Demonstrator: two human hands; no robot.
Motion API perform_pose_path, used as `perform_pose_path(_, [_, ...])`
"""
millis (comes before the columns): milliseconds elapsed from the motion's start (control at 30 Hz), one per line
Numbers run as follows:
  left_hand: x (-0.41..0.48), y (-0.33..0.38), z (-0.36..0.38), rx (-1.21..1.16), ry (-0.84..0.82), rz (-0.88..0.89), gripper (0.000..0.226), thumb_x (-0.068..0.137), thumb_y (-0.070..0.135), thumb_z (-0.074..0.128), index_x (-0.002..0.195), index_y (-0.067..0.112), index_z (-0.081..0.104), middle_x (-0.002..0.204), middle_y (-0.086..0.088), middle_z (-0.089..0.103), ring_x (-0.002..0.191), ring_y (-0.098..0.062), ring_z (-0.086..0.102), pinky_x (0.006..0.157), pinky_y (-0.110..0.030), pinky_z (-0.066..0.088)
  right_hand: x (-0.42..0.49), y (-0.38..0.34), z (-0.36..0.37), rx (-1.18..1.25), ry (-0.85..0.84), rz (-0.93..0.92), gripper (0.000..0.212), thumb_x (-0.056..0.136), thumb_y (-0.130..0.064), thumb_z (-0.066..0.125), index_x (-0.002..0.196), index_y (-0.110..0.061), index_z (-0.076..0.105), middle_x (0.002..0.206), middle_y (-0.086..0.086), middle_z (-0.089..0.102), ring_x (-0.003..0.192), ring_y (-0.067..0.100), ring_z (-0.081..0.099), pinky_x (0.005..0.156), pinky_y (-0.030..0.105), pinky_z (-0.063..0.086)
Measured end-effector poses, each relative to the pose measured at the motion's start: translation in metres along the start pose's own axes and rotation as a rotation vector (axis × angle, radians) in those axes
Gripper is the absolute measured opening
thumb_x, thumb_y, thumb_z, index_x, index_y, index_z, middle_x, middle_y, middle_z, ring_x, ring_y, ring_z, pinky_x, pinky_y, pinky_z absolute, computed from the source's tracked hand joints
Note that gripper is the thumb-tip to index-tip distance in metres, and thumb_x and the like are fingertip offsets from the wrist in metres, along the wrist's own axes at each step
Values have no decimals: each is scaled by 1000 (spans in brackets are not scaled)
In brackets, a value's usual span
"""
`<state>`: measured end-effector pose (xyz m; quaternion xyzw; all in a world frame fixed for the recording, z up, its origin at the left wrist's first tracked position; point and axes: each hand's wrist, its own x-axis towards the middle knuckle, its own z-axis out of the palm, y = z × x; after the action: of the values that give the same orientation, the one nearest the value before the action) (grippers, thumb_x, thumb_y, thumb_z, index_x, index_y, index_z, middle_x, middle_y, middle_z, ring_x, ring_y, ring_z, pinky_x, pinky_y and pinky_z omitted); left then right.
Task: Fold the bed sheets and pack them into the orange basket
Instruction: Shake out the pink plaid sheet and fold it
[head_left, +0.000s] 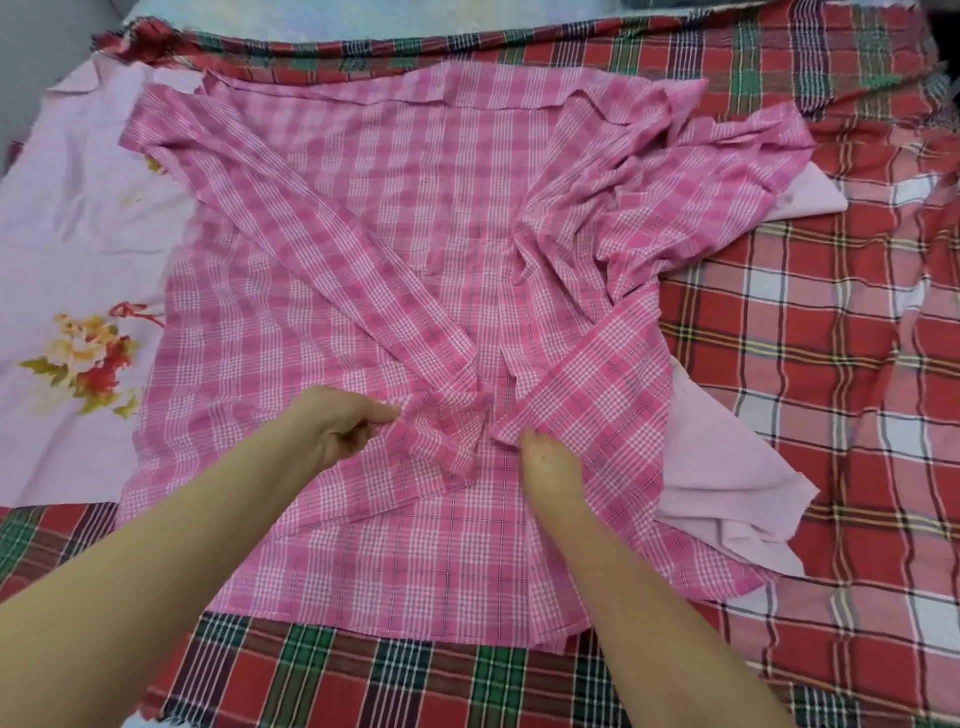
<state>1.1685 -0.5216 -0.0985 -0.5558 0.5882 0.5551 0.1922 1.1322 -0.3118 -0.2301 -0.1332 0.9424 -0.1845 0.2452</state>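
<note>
Early yet, I'd say: pink plaid sheet (363, 234) lies spread mid-bed, only partly folded, w/ corners drawn toward centre and its R side rumpled. Left hand (337, 426) pinches a fold near the middle. Right hand (550, 467) holds the R flap's corner, thumb on top, fingers hidden under cloth. Lilac floral sheet (78, 208) & plain pink cloth (727, 493) lie unfolded alongside, red-green plaid sheet (831, 364) beneath. Orange basket not in view, so packing prob. not begun.

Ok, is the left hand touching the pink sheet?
Touching. The head view shows the left hand pinching a folded corner of the pink sheet between thumb and forefinger, with no gap between them.
</note>
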Motion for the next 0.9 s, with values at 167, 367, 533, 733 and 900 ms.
perform_pose_path(167, [-23, -5, -7, -150, -73, -144, 17, 83, 5, 68, 69, 6, 58, 63, -3, 55, 57, -11, 49, 55, -22, 46, -14, 4, -35, 431, 303, 88, 41, 96, -15, 47, 56, -15, 36, 52, -2, 36, 47, 11, 30, 46, 28, 21])
perform_pose_path(367, [-95, 7, -10, -198, 130, 342, 20, 80, -2, 69, 65, -1, 57, 61, -11, 56, 48, -14, 52, 42, -20, 49, -56, -32, -154, 462, 457, -42, 40, 91, -6, 51, 57, -13, 32, 53, 3, 39, 52, 19, 31, 54, 38, 14])
perform_pose_path(533, [-181, 36, -36, -130, 121, 651, 18, 80, -3, 69, 66, 4, 61, 47, 3, 59, 44, -5, 56, 48, -16, 51, -96, -88, -222, 439, 475, -211, 43, 93, -10, 50, 55, -17, 31, 53, 0, 39, 60, 23, 42, 57, 34, 20])
perform_pose_path(733, [-270, 68, -105, -114, 185, 865, 18, 82, -6, 65, 67, 2, 63, 56, -9, 56, 39, -9, 49, 45, -23, 43, -171, -182, -307, 614, 658, -567, 40, 96, -11, 47, 57, -16, 39, 50, 7, 46, 48, 23, 47, 49, 41, 37])
perform_pose_path(900, [-345, 84, -168, -146, 140, 1043, 10, 82, -2, 67, 74, 4, 67, 52, 2, 61, 42, -3, 55, 45, -14, 47, -244, -255, -395, 631, 905, -738, 43, 94, -13, 48, 51, -13, 46, 47, 4, 55, 49, 28, 57, 56, 47, 48])
